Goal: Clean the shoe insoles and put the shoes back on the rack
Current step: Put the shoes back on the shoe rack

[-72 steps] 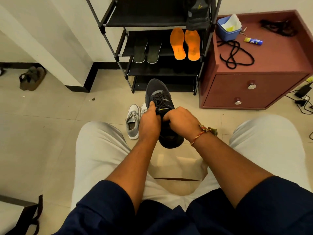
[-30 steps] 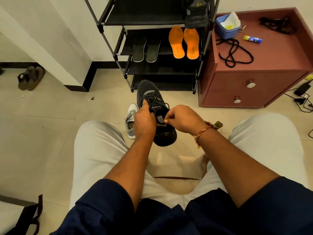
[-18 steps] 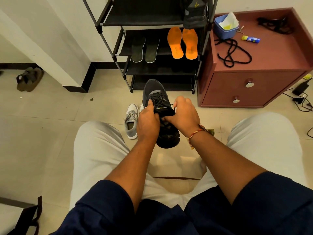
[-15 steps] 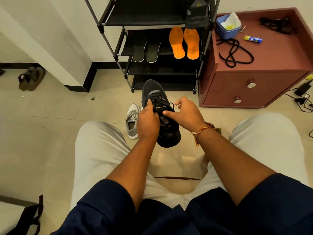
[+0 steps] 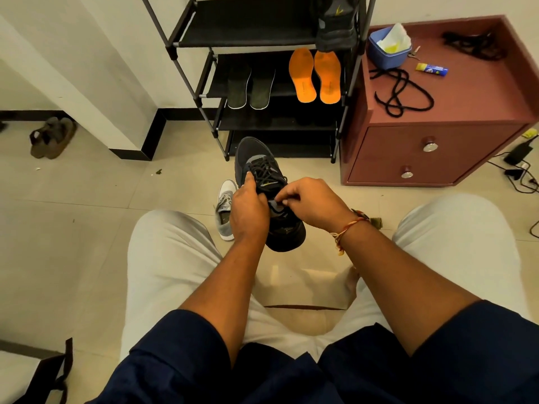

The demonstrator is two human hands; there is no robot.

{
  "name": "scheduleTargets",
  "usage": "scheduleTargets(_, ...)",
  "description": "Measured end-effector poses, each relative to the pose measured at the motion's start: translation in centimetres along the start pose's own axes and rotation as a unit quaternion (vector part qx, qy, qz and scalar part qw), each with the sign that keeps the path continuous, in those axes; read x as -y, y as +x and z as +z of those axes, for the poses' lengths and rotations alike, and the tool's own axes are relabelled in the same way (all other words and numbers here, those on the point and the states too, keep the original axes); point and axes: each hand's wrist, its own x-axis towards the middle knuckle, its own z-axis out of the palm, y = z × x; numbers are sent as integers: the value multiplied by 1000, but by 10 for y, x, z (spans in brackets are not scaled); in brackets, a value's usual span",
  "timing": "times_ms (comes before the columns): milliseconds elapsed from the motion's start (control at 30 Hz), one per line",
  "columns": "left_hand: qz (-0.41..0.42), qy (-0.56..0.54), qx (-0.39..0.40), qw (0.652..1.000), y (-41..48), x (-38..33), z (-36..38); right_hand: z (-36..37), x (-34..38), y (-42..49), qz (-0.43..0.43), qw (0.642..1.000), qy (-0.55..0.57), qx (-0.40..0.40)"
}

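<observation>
Dark shoe [image 5: 251, 153]: mesh cloth upper, matt; black woven laces; heel end slightly glossy.
Grey shoe [image 5: 224, 205]: cloth upper, matt, with a white rubbery sole edge.
Rack [image 5: 248, 24]: black metal tubes, matt; shelves of black cloth.
Orange insoles [image 5: 302, 77]: foam-like, matt, faintly scuffed.
Dark insoles [image 5: 239, 86]: matt, pale edge; facing material unclear.
Cabinet [image 5: 388, 153]: wood painted red-brown, smooth, low sheen.
Knobs [image 5: 429, 146]: polished metal, bright.
Tub [image 5: 382, 58]: blue plastic, smooth, holding crumpled white paper [image 5: 393, 39].
Cord [image 5: 402, 94] on the cabinet's surface: black, woven, matt.
Floor [image 5: 87, 199]: beige tile, glossy, reflective.
Trousers [image 5: 163, 258]: pale cloth, matt.
</observation>
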Motion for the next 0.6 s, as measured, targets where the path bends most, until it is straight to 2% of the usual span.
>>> scheduleTargets(67,8,4,1,1000,-1,-2,0,2,-2,0,-5,1000,-12,-4)
scheduleTargets(267,37,3,11,999,-6,-8,3,17,-8,5,-9,982,-63,-177)
scheduleTargets(367,44,3,13,999,-8,-8,1,22,-13,8,40,970,-81,-226)
scheduleTargets(467,42,-3,12,999,-9,-8,-2,20,-23,12,153,974,5,-167)
scheduleTargets(533,33,-19,8,999,-7,-8,-3,12,-26,11,206,971,95,-79)
scheduleTargets(600,23,-32,-5,999,-4,-8,-5,1,-25,6,230,952,204,7)
